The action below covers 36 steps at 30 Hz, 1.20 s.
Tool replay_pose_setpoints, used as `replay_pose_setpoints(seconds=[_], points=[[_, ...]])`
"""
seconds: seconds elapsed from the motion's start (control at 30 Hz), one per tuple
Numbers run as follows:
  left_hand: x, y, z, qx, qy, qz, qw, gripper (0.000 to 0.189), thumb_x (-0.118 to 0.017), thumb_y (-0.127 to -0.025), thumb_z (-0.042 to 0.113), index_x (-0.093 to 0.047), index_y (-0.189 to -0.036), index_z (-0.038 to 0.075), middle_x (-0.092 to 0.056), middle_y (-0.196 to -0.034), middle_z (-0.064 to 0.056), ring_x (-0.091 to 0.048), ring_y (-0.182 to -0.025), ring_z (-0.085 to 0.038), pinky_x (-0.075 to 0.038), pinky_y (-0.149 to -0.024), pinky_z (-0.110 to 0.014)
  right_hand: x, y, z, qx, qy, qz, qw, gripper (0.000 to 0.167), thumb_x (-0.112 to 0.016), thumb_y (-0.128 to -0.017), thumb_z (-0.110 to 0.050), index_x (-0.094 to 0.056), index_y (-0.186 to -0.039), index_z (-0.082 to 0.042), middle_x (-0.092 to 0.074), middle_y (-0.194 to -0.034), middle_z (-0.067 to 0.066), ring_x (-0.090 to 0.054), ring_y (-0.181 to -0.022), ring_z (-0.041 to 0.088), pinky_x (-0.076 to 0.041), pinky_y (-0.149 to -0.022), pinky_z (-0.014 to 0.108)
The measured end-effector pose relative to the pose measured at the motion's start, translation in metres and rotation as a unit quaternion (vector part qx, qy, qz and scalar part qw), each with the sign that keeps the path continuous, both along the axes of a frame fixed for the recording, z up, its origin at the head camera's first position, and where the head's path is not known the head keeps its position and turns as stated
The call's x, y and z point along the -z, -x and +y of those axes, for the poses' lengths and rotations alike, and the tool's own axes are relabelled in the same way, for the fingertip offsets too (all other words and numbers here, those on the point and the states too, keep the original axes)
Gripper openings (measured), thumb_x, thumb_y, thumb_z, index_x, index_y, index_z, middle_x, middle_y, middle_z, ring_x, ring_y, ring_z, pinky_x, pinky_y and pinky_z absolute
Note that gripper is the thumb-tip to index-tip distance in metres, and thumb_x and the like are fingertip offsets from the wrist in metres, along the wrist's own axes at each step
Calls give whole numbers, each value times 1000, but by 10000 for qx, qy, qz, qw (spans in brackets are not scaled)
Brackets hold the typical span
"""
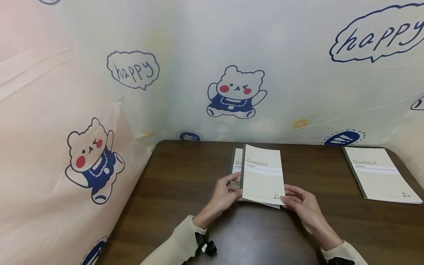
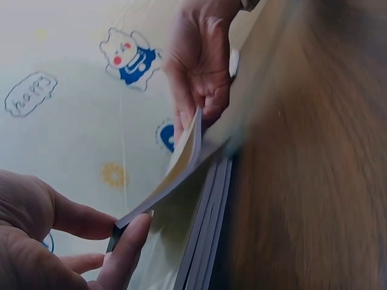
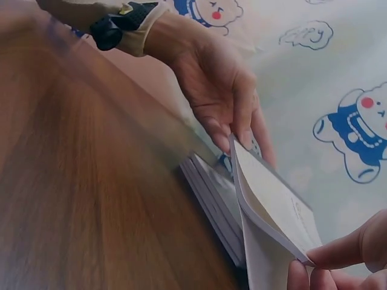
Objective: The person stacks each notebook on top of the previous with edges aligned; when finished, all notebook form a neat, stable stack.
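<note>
A "Gambit" notebook (image 1: pixel 263 176) with a pale lined cover and dark spine is held in both hands, raised and slightly bowed. My left hand (image 1: pixel 225 193) pinches its spine edge between thumb and fingers. At the lower right corner, my right hand (image 1: pixel 304 208) grips it, thumb on top. Under it lies a stack of similar notebooks (image 2: pixel 208 223), their page edges also visible in the right wrist view. In the head view the raised notebook hides most of the stack, leaving a strip of the top notebook (image 1: pixel 236 162) at the left.
Another "Gambit" notebook (image 1: pixel 384 176) lies at the right side of the dark wooden table (image 1: pixel 185 165). Behind the table hangs a pale curtain (image 1: pixel 185 92) printed with bears and the word "happy". Dark straps (image 1: pixel 205 244) sit on the wrists over cream sleeves.
</note>
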State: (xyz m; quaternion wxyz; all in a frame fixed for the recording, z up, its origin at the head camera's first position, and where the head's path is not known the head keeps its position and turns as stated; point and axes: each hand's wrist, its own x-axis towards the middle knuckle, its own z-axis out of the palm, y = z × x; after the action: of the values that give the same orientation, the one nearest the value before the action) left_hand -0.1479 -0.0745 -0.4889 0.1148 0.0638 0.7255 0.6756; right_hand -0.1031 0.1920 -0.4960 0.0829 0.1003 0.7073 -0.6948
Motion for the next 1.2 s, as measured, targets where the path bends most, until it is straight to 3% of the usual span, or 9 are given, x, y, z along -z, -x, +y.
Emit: replay_pose_setpoints(seconds=[0.23,0.5,0.73,0.93,1.2], points=[[2,6,-21,-110,60,-105,9999,64,-62,-86,-16,-55,-148,-2,-55,-131,-29,-70,-82,-14,-65,-71,-36,1,11,-18,-26,46,98,9999,57,-71,-95,2,-48,-146,12,-63,-118,7,-66,-93,0,-61,-79,21],[7,11,-32,-279,958,188,9948,60,-70,-86,-8,-61,-144,3,-65,-127,-23,-72,-91,-20,-51,-63,-22,7,16,-30,84,-65,158,9998,53,-72,-95,2,-53,-143,9,-65,-122,13,-65,-95,1,-60,-78,20],[18,13,-36,-378,1273,283,9907,56,-72,-84,-7,-63,-140,-1,-67,-121,-22,-65,-101,-27,-51,-78,-21,15,16,-35,61,-858,414,9954,47,-76,-92,-2,-62,-136,5,-67,-122,22,-66,-90,0,-59,-75,18],[27,14,-40,-363,1433,339,9884,55,-74,-84,-5,-65,-138,0,-66,-122,-22,-67,-103,-28,-52,-79,-23,19,14,-34,10,-1557,478,9866,44,-80,-91,-10,-68,-133,-1,-71,-115,18,-67,-86,0,-55,-71,17],[29,16,-39,-386,1483,438,9872,54,-72,-85,-6,-65,-138,0,-64,-122,-22,-68,-102,-29,-53,-78,-22,24,13,-34,-47,-1519,562,9868,48,-80,-93,-15,-66,-136,-2,-70,-115,18,-68,-85,1,-59,-71,21]])
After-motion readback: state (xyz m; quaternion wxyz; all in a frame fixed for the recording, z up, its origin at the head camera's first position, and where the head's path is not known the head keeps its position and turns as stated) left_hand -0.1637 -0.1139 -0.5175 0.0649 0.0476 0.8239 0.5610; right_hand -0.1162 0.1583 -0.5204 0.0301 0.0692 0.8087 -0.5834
